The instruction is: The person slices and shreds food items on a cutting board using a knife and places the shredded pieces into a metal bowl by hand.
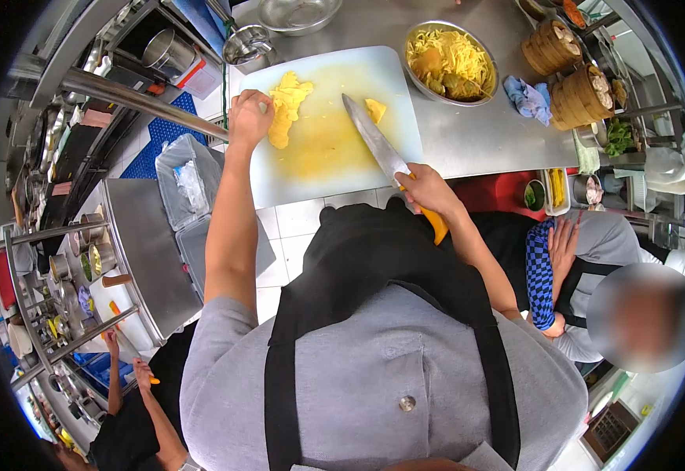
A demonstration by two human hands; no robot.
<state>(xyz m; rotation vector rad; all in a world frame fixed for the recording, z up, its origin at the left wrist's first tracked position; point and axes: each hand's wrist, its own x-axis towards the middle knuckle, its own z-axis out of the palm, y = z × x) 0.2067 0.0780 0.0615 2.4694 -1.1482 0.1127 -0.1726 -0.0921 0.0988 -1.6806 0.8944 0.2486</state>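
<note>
My right hand (427,191) grips the yellow handle of a kitchen knife (374,140), whose blade lies across the white cutting board (279,184) and points away from me. A small yellow piece (375,110) sits just right of the blade. At the board's left edge my left hand (250,118) has its fingers curled in; whether anything is in them is hidden. Beside it lies a crumpled, thin yellow sheet (286,108) that looks like cooked egg. Yellow liquid stains the middle of the board.
A metal bowl (413,79) of yellow strips stands right of the board. Farther right are a blue cloth (527,100) and bamboo steamers (550,47). A metal basin (299,17) is behind. One person (570,259) stands at right with folded arms; another's hands (142,373) hold a knife lower left.
</note>
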